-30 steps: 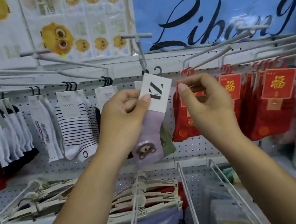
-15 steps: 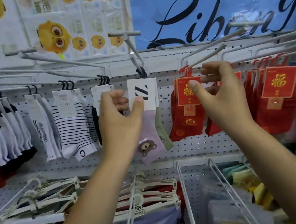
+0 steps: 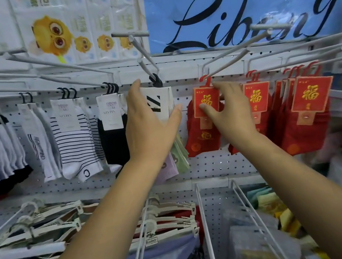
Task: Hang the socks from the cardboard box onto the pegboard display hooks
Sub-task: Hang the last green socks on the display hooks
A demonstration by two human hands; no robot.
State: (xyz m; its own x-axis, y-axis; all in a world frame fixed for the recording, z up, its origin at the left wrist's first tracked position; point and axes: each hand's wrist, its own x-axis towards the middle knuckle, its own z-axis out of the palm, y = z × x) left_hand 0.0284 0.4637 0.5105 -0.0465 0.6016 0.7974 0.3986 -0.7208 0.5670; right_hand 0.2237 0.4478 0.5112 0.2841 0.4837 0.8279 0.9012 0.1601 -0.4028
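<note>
- Nearest the camera, below both forearms, lie racks of hanger-mounted garments and a wire divider. The cardboard box is not in view.
- The left hand is spread, fingers straight and thumb out to the right. Its palm faces the lilac sock pack and grips nothing. Whether the palm is actually touching the pack I cannot tell.
- The right hand is on the neighbouring red sock pack. The thumb lies on the front of its card and the forefinger sits at the card's top right corner, so it seems to hold that edge in a light pinch.
- The lilac sock pack hangs by its black hanger clip from a display hook. It sits partly behind the left hand's fingers: the white card shows between forefinger and thumb, and the lilac toe hangs below the wrist. Green socks hang just behind it.
- By my reading, the step in hand is settling this pack, which looks already hung:
  - Keep the left hand flat and steady the card so it faces forward.
  - Make sure the clip is seated well back on the hook rather than at its tip.
  - Hold the red pack a little to the right so the two cards do not overlap or catch.
  - Let go without dragging either pack off its hook.
- Further left, striped socks hang on other hooks, all against the white pegboard.
- Farthest, above the hooks, is a blue banner.
</note>
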